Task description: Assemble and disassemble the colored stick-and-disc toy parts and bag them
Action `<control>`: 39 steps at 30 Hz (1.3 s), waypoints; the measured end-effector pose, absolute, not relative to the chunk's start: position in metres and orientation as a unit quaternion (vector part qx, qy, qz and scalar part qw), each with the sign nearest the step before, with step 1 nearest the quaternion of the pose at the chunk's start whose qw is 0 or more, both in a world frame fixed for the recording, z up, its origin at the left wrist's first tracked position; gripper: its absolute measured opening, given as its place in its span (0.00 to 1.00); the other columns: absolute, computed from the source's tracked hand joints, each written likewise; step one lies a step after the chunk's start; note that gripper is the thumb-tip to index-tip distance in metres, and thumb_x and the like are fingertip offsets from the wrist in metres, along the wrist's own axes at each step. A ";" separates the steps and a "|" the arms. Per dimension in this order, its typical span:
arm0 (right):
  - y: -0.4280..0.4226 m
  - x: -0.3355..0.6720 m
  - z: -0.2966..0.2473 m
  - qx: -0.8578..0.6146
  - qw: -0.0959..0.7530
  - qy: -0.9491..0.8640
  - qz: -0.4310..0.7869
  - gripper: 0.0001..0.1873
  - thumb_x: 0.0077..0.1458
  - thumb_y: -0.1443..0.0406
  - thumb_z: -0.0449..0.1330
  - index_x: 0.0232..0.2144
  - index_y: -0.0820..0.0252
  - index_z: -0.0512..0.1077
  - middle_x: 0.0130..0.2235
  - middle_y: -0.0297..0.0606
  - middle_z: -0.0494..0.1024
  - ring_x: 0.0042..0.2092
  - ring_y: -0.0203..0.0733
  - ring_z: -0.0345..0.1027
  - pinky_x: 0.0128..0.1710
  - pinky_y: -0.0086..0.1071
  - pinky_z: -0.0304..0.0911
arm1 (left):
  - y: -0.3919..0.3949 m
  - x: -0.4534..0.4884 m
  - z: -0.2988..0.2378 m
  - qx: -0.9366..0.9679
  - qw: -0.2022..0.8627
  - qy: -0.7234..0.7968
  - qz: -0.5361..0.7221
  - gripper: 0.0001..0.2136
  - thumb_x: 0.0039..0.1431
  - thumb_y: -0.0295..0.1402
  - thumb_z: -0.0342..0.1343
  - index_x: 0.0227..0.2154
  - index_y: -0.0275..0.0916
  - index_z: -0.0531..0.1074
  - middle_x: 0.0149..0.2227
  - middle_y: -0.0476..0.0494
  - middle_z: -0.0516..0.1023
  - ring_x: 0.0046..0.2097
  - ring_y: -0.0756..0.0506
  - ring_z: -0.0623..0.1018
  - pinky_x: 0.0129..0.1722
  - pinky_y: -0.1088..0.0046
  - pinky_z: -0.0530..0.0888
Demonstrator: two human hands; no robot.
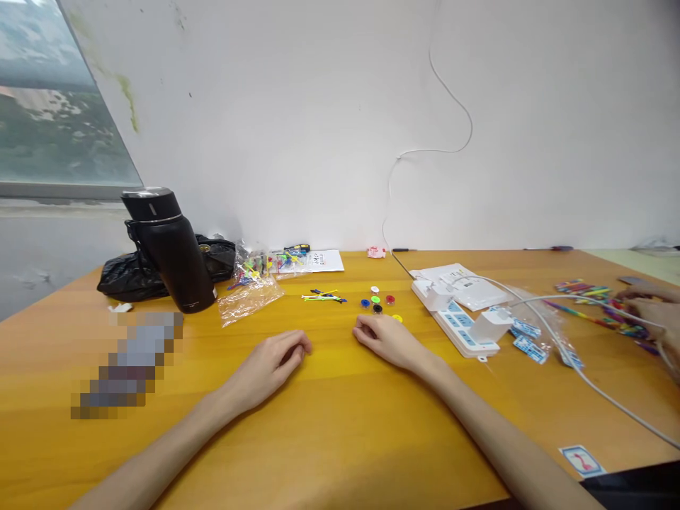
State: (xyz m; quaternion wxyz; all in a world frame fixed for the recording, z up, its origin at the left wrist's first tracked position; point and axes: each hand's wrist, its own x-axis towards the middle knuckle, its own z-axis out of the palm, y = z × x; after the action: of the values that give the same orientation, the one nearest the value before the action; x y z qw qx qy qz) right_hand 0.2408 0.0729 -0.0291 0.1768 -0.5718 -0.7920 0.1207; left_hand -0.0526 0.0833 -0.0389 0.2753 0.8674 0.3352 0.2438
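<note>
Black bottle [173,256] stands left on the tabletop [329,432]. Left hand [272,363] rests empty, as far as seen; fingers half-curled, thumb apart. Sticks [325,297] heaped beyond, between the hands. Discs [376,300] lie singly, perhaps so each colour shows, just beyond right hand [387,340]; its fingers curl in, contents cannot tell. Power strip [461,327] sits right, probably for cable reach. Far right, co-worker's hand [651,315].

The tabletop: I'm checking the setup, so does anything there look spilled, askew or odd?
No spill shows. The black bottle appears to lean, its top toward the left, though lens distortion may explain that. A pixelated patch in front of it hides whatever lies there. Beyond the right hand, the small coloured discs show nothing odd.
</note>
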 end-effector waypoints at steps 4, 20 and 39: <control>0.071 0.223 -0.037 -0.576 0.208 -0.782 0.116 0.12 0.66 0.62 0.54 0.29 0.58 0.66 0.27 0.31 0.73 0.29 0.35 0.62 0.29 0.28 0.47 | 0.061 -0.026 -0.039 0.909 0.162 0.267 0.276 0.17 0.65 0.22 0.47 0.52 0.44 0.70 0.59 0.41 0.68 0.61 0.40 0.67 0.61 0.58 0.66; 0.068 0.182 -0.041 -0.562 0.225 -0.791 0.083 0.10 0.66 0.65 0.54 0.29 0.57 0.64 0.29 0.32 0.73 0.30 0.35 0.64 0.31 0.29 0.49 | -0.009 0.103 -0.041 0.955 -0.070 -0.131 0.256 0.11 0.68 0.34 0.51 0.43 0.48 0.80 0.65 0.48 0.69 0.63 0.39 0.69 0.61 0.58 0.69; 0.101 0.265 -0.043 -0.637 0.260 -0.722 -0.069 0.14 0.67 0.67 0.51 0.49 0.60 0.73 0.54 0.49 0.73 0.55 0.53 0.64 0.57 0.45 0.59 | 0.003 0.091 -0.049 0.974 0.047 -0.092 0.203 0.09 0.69 0.33 0.47 0.43 0.44 0.73 0.52 0.47 0.79 0.48 0.47 0.77 0.45 0.69 0.74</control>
State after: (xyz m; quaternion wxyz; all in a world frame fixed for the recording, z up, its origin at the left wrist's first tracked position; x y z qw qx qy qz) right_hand 0.2653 0.1013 -0.0432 0.2605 -0.6375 -0.7218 -0.0691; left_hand 0.0905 0.0032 -0.0493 0.0467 0.9738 -0.0918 0.2028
